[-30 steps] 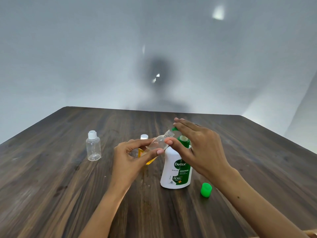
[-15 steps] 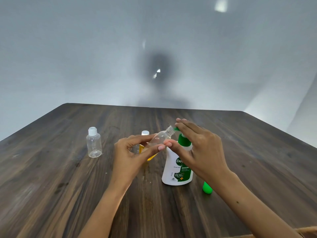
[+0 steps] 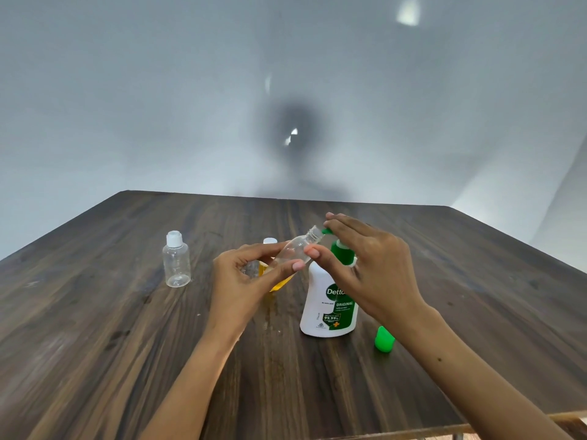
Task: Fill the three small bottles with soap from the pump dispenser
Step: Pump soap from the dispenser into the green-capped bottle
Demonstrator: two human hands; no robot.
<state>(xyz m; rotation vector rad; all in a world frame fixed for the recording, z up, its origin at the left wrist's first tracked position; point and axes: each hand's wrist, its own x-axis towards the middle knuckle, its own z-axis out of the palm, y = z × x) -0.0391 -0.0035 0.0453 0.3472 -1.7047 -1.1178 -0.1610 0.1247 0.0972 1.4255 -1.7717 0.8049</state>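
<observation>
Over at the left of the frame a small clear plastic bottle with a white cap (image 3: 176, 259) stands upright on the dark wood-grain table (image 3: 95, 328), capped and with nothing visible inside it, well apart from the hands. Moving toward the centre, the left hand (image 3: 246, 281) comes up from the lower middle of the picture with its fingers curled; thumb and fingertips pinch the body of an uncapped small clear plastic bottle (image 3: 297, 249), which is tilted so its open threaded neck points up and to the right. Just behind that hand, mostly hidden by it, sits another small bottle with a white cap (image 3: 270, 241), and there is yellow-orange liquid showing low beside the hand, though I cannot tell for certain which bottle it is in. Right of centre stands the white Dettol pump dispenser with a green label and green pump head (image 3: 330, 306), upright on the table, its green spout tip sitting right at the mouth of the tilted bottle. The right hand (image 3: 368, 265) reaches in from the lower right and lies over the pump head, fingers fairly straight and spread across the top, the thumb stretched out toward the held bottle and touching or nearly touching its shoulder. Further right, near the forearm, a small green plastic cap (image 3: 383, 339) rests on the table by itself.
</observation>
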